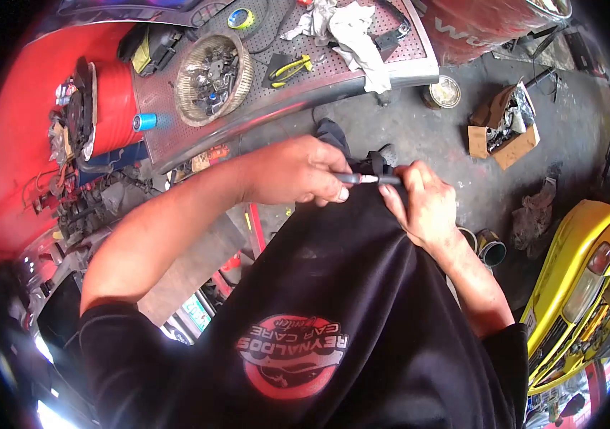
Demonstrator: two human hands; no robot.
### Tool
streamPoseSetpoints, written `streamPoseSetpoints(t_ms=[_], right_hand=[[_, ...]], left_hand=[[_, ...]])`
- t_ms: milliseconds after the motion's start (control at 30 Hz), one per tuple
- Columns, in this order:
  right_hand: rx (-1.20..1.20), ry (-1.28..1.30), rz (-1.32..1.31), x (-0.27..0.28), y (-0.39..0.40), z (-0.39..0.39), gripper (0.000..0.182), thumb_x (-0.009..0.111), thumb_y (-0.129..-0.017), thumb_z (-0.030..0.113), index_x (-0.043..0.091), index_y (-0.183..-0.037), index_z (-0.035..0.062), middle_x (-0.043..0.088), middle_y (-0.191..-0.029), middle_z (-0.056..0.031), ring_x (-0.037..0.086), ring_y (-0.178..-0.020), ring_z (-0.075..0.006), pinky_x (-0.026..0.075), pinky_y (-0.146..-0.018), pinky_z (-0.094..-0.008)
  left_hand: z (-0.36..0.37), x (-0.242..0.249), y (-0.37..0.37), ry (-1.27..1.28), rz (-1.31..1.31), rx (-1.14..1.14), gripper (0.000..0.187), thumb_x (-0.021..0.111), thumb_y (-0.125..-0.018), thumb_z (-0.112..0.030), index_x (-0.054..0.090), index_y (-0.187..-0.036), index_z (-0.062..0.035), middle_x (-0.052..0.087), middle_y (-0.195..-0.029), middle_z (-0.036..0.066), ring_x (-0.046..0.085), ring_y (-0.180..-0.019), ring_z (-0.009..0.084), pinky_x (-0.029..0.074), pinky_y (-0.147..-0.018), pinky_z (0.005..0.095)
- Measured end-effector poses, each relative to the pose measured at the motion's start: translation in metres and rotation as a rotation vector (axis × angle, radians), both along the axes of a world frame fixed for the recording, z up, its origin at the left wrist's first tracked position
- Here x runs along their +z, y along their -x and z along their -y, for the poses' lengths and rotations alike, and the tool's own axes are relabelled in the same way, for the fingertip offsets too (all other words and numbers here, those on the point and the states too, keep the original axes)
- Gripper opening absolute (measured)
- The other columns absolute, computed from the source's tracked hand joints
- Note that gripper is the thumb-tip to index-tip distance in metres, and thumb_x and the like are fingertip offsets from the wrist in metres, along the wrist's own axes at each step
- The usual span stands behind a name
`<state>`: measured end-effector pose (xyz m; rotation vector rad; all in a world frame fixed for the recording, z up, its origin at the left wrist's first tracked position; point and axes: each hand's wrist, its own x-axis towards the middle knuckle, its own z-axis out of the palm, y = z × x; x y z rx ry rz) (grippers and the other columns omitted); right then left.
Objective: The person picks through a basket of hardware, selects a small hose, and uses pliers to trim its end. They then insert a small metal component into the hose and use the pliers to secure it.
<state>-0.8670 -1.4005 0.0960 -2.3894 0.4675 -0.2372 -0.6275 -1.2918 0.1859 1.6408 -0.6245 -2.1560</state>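
In front of my chest, my left hand [303, 170] pinches one end of a slim, dark, pen-like piece [368, 179]. The other end of it is held between the thumb and fingers of my right hand [426, 204]. A pale, shiny section shows in the gap between both hands; its exact kind is too small to make out. Below them hangs my black shirt [319, 272] with a red printed logo. Both hands are closed and clear of the bench.
A perforated metal bench [276, 107] lies ahead, bearing a round basket [184, 91] of small parts, yellow-handled pliers [290, 70], a blue can [145, 122] and white rags [353, 39]. On the floor stand a cardboard box [512, 149] and a tin [444, 93]. A yellow car front [584, 264] is at right.
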Motion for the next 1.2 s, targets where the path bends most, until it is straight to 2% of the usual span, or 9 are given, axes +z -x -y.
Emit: streamPoseSetpoints(t_ms=[167, 300, 400, 700, 867, 967, 1033, 1133, 1200], right_hand=[[0.148, -0.327, 0.150, -0.009, 0.012, 0.004, 0.026, 0.064, -0.094, 0.028, 0.064, -0.100, 0.0026, 0.064, -0.079, -0.0132, 0.066, -0.069, -0.0338, 0.052, -0.061, -0.0439], [0.010, -0.731, -0.034, -0.003, 0.020, 0.000, 0.028, 0.060, -0.100, 0.030, 0.064, -0.095, 0.0022, 0.059, -0.067, -0.0139, 0.062, -0.061, -0.0257, 0.047, -0.056, -0.0360], [0.053, -0.963, -0.012, -0.006, 0.025, 0.002, 0.035, 0.055, -0.103, 0.032, 0.062, -0.088, 0.0015, 0.051, -0.062, -0.0021, 0.048, -0.058, -0.0118, 0.039, -0.056, -0.0292], [0.008, -1.596, -0.231, 0.008, 0.019, 0.009, 0.049, 0.052, -0.103, 0.045, 0.057, -0.076, 0.0044, 0.045, -0.062, 0.0045, 0.036, -0.055, -0.0054, 0.027, -0.051, -0.0245], [0.079, -1.845, -0.212, 0.014, 0.008, 0.004, 0.047, 0.051, -0.104, 0.043, 0.055, -0.073, 0.0073, 0.041, -0.061, 0.0085, 0.033, -0.052, -0.0048, 0.026, -0.048, -0.0231], [-0.070, -1.203, -0.054, 0.006, -0.002, -0.027, 0.046, 0.051, -0.104, 0.041, 0.056, -0.074, 0.0059, 0.043, -0.058, 0.0038, 0.037, -0.049, -0.0089, 0.031, -0.046, -0.0275], [0.054, -0.702, 0.033, 0.007, -0.012, -0.033, 0.040, 0.053, -0.103, 0.036, 0.057, -0.078, 0.0049, 0.053, -0.059, -0.0072, 0.052, -0.048, -0.0246, 0.042, -0.048, -0.0358], [0.109, -0.421, 0.093, 0.006, -0.033, -0.048, 0.030, 0.059, -0.099, 0.029, 0.060, -0.080, 0.0054, 0.059, -0.063, -0.0121, 0.060, -0.057, -0.0365, 0.047, -0.051, -0.0402], [0.189, -0.228, 0.188, 0.011, -0.054, -0.055, 0.026, 0.062, -0.095, 0.027, 0.061, -0.080, 0.0062, 0.058, -0.062, -0.0104, 0.060, -0.055, -0.0339, 0.048, -0.051, -0.0402]], left_hand=[[-0.005, 0.002, 0.010, 0.069, 0.050, -0.066, 0.026, 0.063, -0.088, -0.013, 0.067, -0.108, 0.0033, 0.064, -0.081, 0.004, 0.057, -0.072, 0.0098, 0.045, -0.063, 0.0271], [-0.007, 0.011, 0.028, 0.337, 0.386, -0.255, 0.031, 0.065, -0.082, -0.009, 0.067, -0.110, 0.0048, 0.071, -0.093, 0.014, 0.069, -0.085, 0.0257, 0.053, -0.076, 0.0374], [-0.013, 0.009, 0.034, 0.665, 0.562, -0.387, 0.036, 0.067, -0.075, -0.008, 0.068, -0.110, 0.0013, 0.069, -0.098, 0.020, 0.068, -0.091, 0.0352, 0.055, -0.077, 0.0409], [-0.024, 0.020, 0.038, 1.296, 1.205, -0.831, 0.037, 0.071, -0.075, -0.020, 0.067, -0.107, -0.0019, 0.053, -0.075, 0.001, 0.058, -0.075, 0.0193, 0.045, -0.057, 0.0331], [-0.022, 0.027, 0.017, 1.489, 1.254, -0.883, 0.035, 0.068, -0.077, -0.022, 0.067, -0.107, -0.0033, 0.055, -0.079, 0.000, 0.056, -0.073, 0.0180, 0.045, -0.059, 0.0307], [-0.034, 0.022, 0.011, 1.247, 1.134, -0.787, 0.037, 0.072, -0.075, -0.018, 0.066, -0.109, -0.0038, 0.057, -0.080, 0.002, 0.059, -0.075, 0.0202, 0.048, -0.063, 0.0332], [-0.049, 0.020, 0.004, 1.048, 0.979, -0.629, 0.040, 0.074, -0.073, -0.015, 0.066, -0.110, -0.0041, 0.058, -0.082, 0.003, 0.061, -0.076, 0.0219, 0.050, -0.067, 0.0352], [-0.067, 0.008, -0.030, 0.466, 0.346, -0.281, 0.035, 0.071, -0.080, -0.013, 0.065, -0.112, 0.0014, 0.066, -0.086, 0.008, 0.062, -0.072, 0.0181, 0.051, -0.065, 0.0349], [-0.078, 0.007, -0.057, -0.051, -0.177, 0.049, 0.032, 0.067, -0.088, -0.017, 0.064, -0.112, 0.0051, 0.069, -0.086, 0.012, 0.060, -0.061, 0.0130, 0.046, -0.051, 0.0283]])
